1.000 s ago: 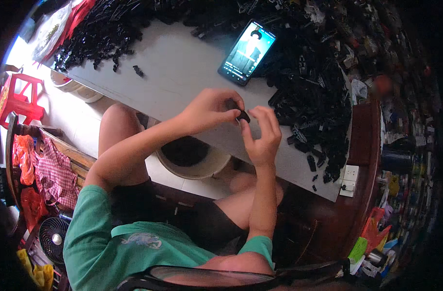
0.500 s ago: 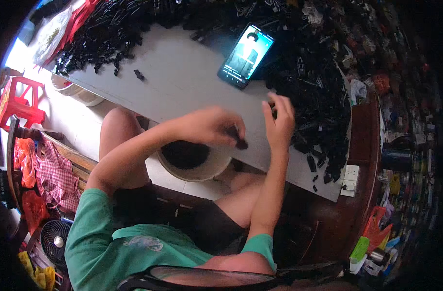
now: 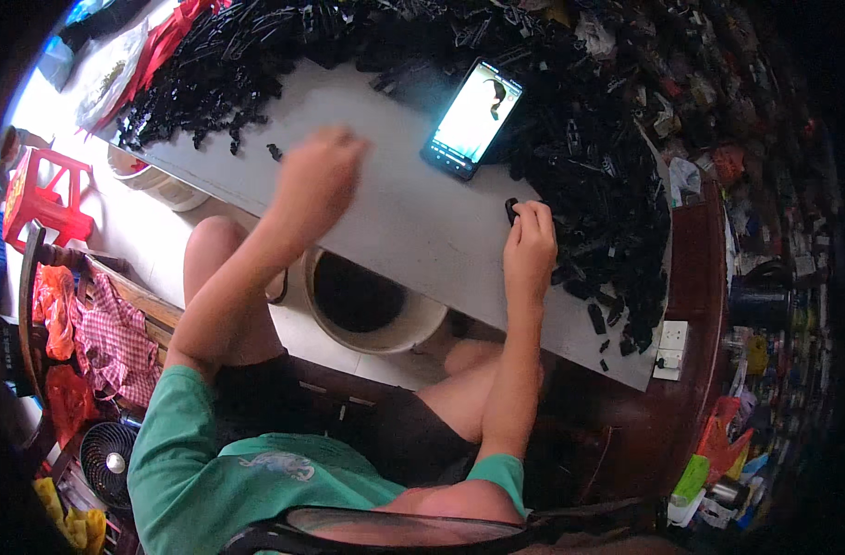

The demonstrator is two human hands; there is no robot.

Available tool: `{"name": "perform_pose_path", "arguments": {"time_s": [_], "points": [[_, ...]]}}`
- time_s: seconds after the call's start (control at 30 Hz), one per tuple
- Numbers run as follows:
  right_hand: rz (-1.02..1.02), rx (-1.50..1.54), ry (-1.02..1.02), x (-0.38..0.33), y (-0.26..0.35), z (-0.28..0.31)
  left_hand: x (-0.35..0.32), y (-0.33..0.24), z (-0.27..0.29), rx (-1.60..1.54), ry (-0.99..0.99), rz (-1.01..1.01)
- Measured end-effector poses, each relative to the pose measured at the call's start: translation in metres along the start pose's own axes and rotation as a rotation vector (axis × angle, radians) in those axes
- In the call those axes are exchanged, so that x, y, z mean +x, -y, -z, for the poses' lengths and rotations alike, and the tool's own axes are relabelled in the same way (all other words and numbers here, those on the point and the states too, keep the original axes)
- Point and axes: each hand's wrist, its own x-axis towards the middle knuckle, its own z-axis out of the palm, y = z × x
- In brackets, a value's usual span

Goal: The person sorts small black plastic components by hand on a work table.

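My right hand [image 3: 531,242] rests on the grey table [image 3: 413,231] at the edge of a big heap of black plastic parts [image 3: 607,185], its fingertips pinching a small black part [image 3: 512,211]. My left hand [image 3: 318,178] hovers over the table's left half, blurred by motion, between the phone [image 3: 471,118] and a second heap of black parts [image 3: 210,74]. The blur hides whether it holds anything. One loose black piece [image 3: 274,151] lies just left of that hand.
A white bucket [image 3: 413,328] stands on the floor under the table's near edge, between my knees. Another pale tub [image 3: 159,180] sits further left beside a red stool [image 3: 39,185]. A white wall socket [image 3: 670,338] lies on the table's right end, and a small fan [image 3: 108,458] stands behind me.
My hands have come apart. The left one swung left and away over the table, and the right one reached forward to the right-hand heap and closed on a small black part.
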Motion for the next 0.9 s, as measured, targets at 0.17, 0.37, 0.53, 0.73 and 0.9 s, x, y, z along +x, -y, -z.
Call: {"name": "perform_pose_path", "arguments": {"time_s": [0.17,0.37,0.53,0.73,0.9], "points": [[0.146,0.086,-0.119,-0.006,0.021,0.006,-0.013,0.056,-0.007,0.454,-0.23,0.414],[0.237,0.091,-0.039,-0.008,0.028,0.001,-0.003,0.112,-0.012,0.301,-0.228,0.489],[0.238,0.096,-0.011,-0.009,0.031,-0.001,0.001,0.12,-0.017,0.217,-0.202,0.446],[0.224,0.127,0.03,-0.01,0.032,0.004,-0.001,0.098,-0.016,0.225,-0.31,0.287],[0.226,0.133,0.01,-0.013,0.029,0.004,0.017,0.122,-0.01,0.171,-0.276,0.22]]}}
